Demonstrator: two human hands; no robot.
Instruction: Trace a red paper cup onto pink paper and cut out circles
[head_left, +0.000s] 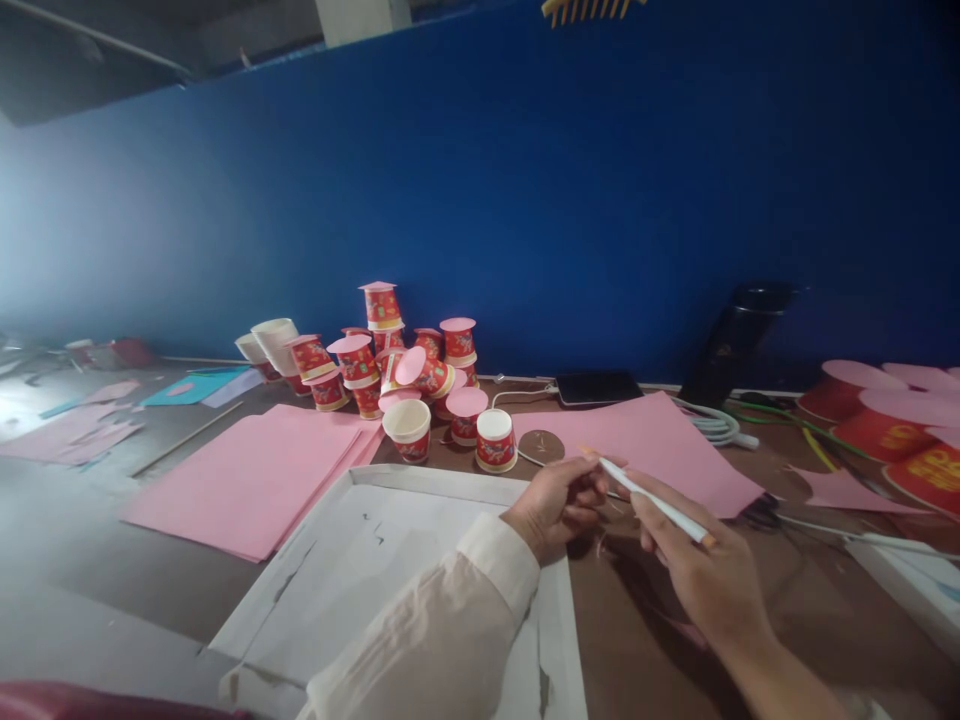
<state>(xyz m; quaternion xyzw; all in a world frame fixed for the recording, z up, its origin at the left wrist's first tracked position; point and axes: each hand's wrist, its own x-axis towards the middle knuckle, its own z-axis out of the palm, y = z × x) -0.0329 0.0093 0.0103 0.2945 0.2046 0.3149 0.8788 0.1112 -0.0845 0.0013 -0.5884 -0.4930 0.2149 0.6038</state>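
Note:
My right hand (705,570) is closed around a white pen (660,502) with an orange end, its tip pointing up and left. Beside that tip, my left hand (562,503) has its fingers pressed together; a small orange bit shows at its fingertips, too small to make out. Just behind the left hand lies a brown disc (541,446). An upside-down red and white paper cup (496,442) stands to its left, near an upright one (408,430). A large pink sheet (660,450) lies behind both hands.
Several red cups with pink paper discs (358,362) are stacked at the back. Pink sheets (240,480) lie left, beside a white tray-like board (360,560). A dark bottle (731,345), a black phone-like slab (598,388), cables (712,425) and more red cups (926,460) are at the right.

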